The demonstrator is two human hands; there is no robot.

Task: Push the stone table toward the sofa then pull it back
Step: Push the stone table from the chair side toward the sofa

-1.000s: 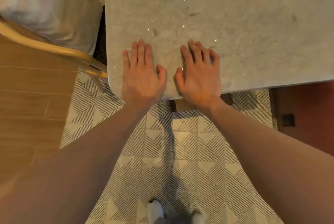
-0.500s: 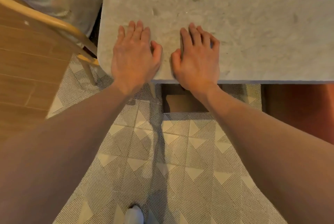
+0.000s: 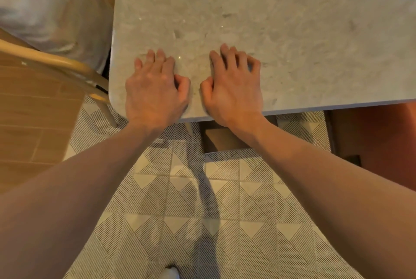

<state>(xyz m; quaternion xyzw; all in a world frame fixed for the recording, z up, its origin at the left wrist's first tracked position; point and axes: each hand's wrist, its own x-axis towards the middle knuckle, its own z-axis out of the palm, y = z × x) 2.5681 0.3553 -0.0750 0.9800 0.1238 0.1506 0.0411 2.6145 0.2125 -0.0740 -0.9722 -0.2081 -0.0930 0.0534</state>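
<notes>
both hands, left hand (image 3: 155, 89) and right hand (image 3: 233, 88), press palm-down with curled fingers, gripping nothing, on the near edge of the table (image 3: 292, 31). likely mid-slide; next needs steady, even force.

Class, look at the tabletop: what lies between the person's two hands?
Only bare stone table; nothing sits between the left hand and right hand in the head view.

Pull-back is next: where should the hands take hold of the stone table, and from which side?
Probably the near edge of the stone table, from the person's own side. The slab overhangs its base there, so fingers could hook under the lip. Now the left hand and right hand only press on the smooth top, fingers curled, which looks likely to slip.
</notes>
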